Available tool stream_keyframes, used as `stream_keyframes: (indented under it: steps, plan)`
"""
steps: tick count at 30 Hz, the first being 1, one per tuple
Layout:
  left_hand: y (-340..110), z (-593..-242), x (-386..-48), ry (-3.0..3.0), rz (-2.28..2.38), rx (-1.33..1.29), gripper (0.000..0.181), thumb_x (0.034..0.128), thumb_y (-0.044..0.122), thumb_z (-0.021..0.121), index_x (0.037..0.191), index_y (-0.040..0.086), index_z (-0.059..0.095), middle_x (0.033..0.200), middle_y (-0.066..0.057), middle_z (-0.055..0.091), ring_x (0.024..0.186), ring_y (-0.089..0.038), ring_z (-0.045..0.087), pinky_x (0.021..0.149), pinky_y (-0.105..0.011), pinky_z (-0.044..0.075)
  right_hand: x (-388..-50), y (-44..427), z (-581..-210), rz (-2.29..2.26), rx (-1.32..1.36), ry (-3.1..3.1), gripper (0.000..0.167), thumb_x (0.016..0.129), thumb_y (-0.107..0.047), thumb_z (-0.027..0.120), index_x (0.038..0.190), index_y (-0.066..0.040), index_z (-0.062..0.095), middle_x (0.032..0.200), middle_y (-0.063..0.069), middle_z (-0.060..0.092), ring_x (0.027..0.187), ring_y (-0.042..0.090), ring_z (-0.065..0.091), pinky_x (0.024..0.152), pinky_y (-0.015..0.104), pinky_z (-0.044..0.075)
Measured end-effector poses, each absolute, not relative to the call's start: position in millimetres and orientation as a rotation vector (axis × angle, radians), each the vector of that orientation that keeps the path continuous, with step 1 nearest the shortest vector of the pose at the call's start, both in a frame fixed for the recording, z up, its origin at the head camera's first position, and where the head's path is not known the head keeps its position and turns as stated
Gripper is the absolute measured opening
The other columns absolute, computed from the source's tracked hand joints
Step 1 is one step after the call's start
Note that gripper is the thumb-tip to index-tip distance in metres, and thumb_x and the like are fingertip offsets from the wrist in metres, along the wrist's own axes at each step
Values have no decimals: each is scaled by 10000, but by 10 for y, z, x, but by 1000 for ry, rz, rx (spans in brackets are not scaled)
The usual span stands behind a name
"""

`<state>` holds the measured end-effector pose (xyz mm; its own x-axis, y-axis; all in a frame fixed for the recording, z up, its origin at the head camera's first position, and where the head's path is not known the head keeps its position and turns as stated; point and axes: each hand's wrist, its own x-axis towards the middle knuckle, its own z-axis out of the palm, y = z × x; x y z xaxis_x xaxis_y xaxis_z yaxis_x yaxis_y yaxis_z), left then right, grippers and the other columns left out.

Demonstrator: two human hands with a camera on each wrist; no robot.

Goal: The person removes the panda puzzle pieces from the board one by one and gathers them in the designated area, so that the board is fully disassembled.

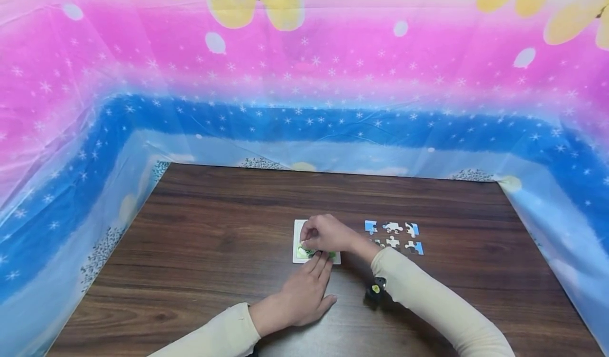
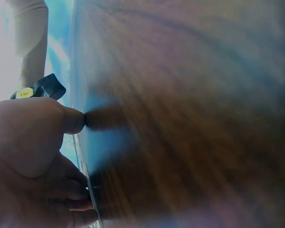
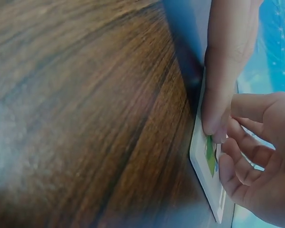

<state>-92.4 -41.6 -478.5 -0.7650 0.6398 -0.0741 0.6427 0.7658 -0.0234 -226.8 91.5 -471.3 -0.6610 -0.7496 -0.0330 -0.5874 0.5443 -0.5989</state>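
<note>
A jigsaw board (image 1: 295, 240) with a white border lies on the table, green picture parts showing at its lower side. My left hand (image 1: 304, 292) rests with straight fingers on the board's lower edge, its thumb spread on the table. Over the board, my right hand (image 1: 327, 234) has curled fingers and pinches a small puzzle piece (image 1: 304, 246), mostly hidden by the fingertips. In the right wrist view, the right hand's fingers (image 3: 232, 164) bend down close to the green print, beside the left fingers. The left wrist view shows the left hand (image 2: 33, 156) low against the tabletop.
Several loose puzzle pieces (image 1: 392, 228), blue and white, lie in two rows right of the board, partly behind the right wrist. A black wrist camera (image 1: 376, 289) hangs under the right sleeve. Patterned cloth (image 1: 304, 124) walls in the brown wooden table (image 1: 214, 214).
</note>
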Motion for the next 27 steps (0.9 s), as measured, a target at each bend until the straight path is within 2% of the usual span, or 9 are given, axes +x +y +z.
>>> stream_keyframes:
  steps: [10, 20, 27]
  plan:
    - [-392, -4779, -935, 2884, -46, 1049, 744, 1058, 486, 442, 1544, -70, 355, 1631, -246, 302, 1530, -310, 287, 1245, -343, 245, -2265, 965, -4736, -918, -1013, 2426, 57, 949, -199, 744, 951, -145, 724, 808, -142, 714, 751, 18, 670, 753, 283, 554]
    - [-387, -4775, -959, 2904, -108, 1063, 748, 1043, 522, 457, 1533, -41, 404, 1613, -216, 362, 1508, -297, 342, 1227, -336, 285, -2280, 1131, -4623, -1046, -1039, 2477, 88, 971, -187, 722, 1055, -161, 733, 923, -104, 728, 864, 54, 669, 786, 260, 573]
    - [-404, -4756, -965, 2865, -17, 949, 770, 1032, 558, 459, 1570, 14, 369, 1653, -162, 308, 1521, -276, 320, 1177, -505, 363, -2267, 1421, -4488, -1036, -976, 2560, 147, 970, -198, 726, 1088, -113, 744, 924, -86, 723, 842, 66, 667, 794, 280, 577]
